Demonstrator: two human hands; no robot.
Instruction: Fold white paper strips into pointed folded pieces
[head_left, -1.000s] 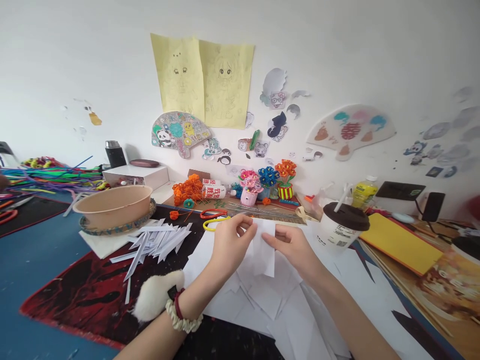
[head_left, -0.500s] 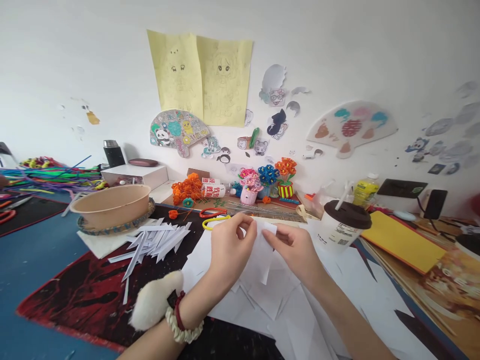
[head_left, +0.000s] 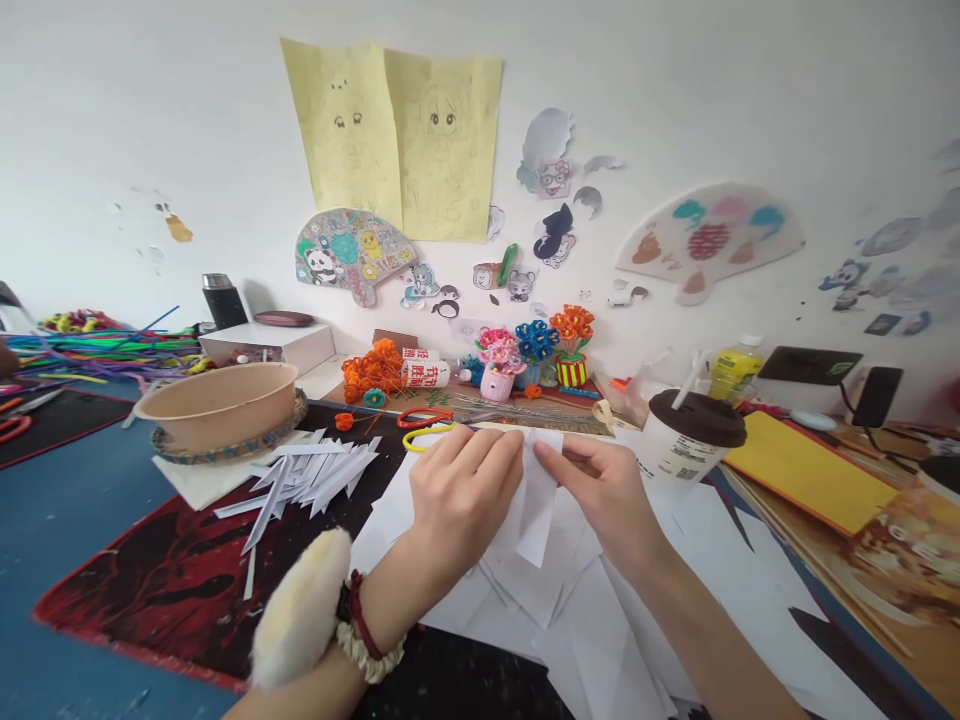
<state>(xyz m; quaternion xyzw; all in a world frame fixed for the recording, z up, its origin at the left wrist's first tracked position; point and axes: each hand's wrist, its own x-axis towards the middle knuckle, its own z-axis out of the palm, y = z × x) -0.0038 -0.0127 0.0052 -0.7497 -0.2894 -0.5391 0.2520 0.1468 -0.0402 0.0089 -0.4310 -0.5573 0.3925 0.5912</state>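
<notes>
Between my hands is a narrow white paper strip (head_left: 538, 520), its lower end hanging free over a spread of white paper sheets (head_left: 517, 630). My left hand (head_left: 469, 490), back toward me, is closed at the strip's upper left edge; its fingertips are mostly hidden. My right hand (head_left: 596, 485) pinches the strip's upper right side between thumb and fingers. On the left wrist are a cream scrunchie, a dark red band and a fluffy white pad (head_left: 300, 610). A heap of folded paper strips (head_left: 319, 475) lies to the left on the dark red-and-black mat (head_left: 150, 600).
A beige basin (head_left: 217, 400) stands back left. Scissors with red and yellow handles (head_left: 424, 430) lie behind my left hand. A lidded drink cup (head_left: 686, 440) stands close to the right hand, beside a yellow pad (head_left: 810, 470). Pipe-cleaner flowers (head_left: 499, 365) line the wall.
My left hand has turned over so its back and knuckles face me more. The right hand has shifted slightly right, still holding the strip.
</notes>
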